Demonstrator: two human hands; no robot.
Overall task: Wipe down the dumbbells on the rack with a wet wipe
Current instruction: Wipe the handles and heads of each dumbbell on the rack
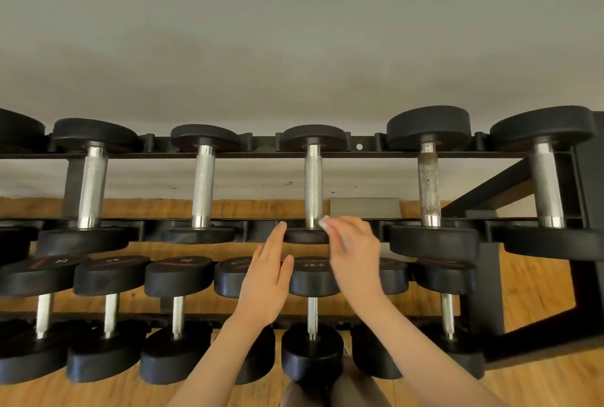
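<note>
The right hand [354, 251] pinches a small folded white wet wipe [324, 222] between thumb and fingertips, and the wipe sits right at the near end of the knurled chrome handle [313, 186] of the middle dumbbell on the upper tier of the black rack [510, 154], just above that dumbbell's near rubber head [305, 236]. The left hand [268, 275] holds nothing; its fingers are straight and together, edge-on, with the fingertips just left of the same rubber head, near it or perhaps touching it, which cannot be told from this angle. Beyond the fingers the handle runs away to the far head [313, 138]; to the right of the fingers stands a bigger dumbbell with a dull, speckled handle [428, 184], and below the wrists lies a lower row of smaller dumbbells [312, 279]. The wipe is likely soft, limp and damp, so it should be held bunched and wrapped partly round the handle to follow the knurling, which will probably drag and snag the cloth rather than let it slide. The dumbbell itself looks heavy and rigid, cradled at both heads, so it should stay put under rubbing; if it has to be turned, rolling it by a rubber head seems easier than lifting, since the chrome may be slick once wet.
</note>
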